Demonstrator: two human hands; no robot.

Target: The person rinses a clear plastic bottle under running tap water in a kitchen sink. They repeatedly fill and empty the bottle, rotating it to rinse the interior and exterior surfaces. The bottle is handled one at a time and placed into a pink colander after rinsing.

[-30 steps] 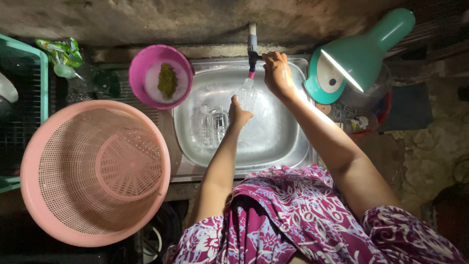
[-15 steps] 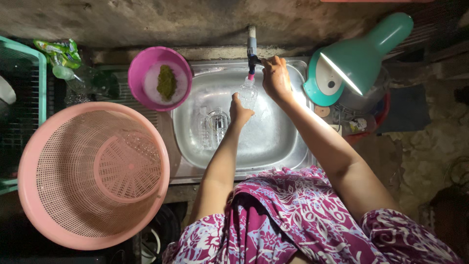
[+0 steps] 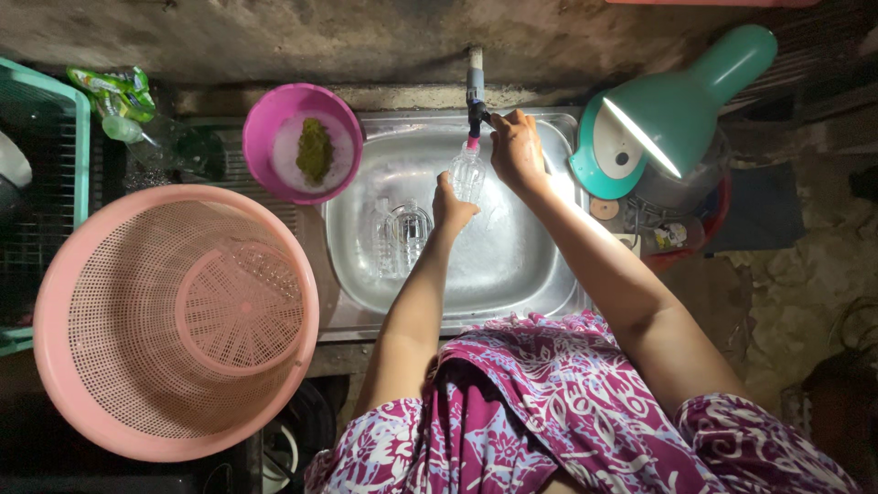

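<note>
A clear plastic bottle (image 3: 468,170) stands upright under the tap (image 3: 475,91) at the back of the steel sink (image 3: 549,274). My left hand (image 3: 450,205) grips the bottle from below. My right hand (image 3: 517,151) rests on the tap's handle, fingers wrapped around it. Two more clear bottles (image 3: 399,236) lie in the sink basin to the left of my left arm.
A pink bowl (image 3: 274,123) with white suds and a green scrub pad sits left of the sink. A large pink mesh basket (image 3: 174,320) fills the lower left. A teal crate (image 3: 55,119) stands at far left, and a lit teal lamp (image 3: 672,114) at the right.
The view has shifted slightly. My hands stay in the same place, the left on the bottle and the right on the tap.
</note>
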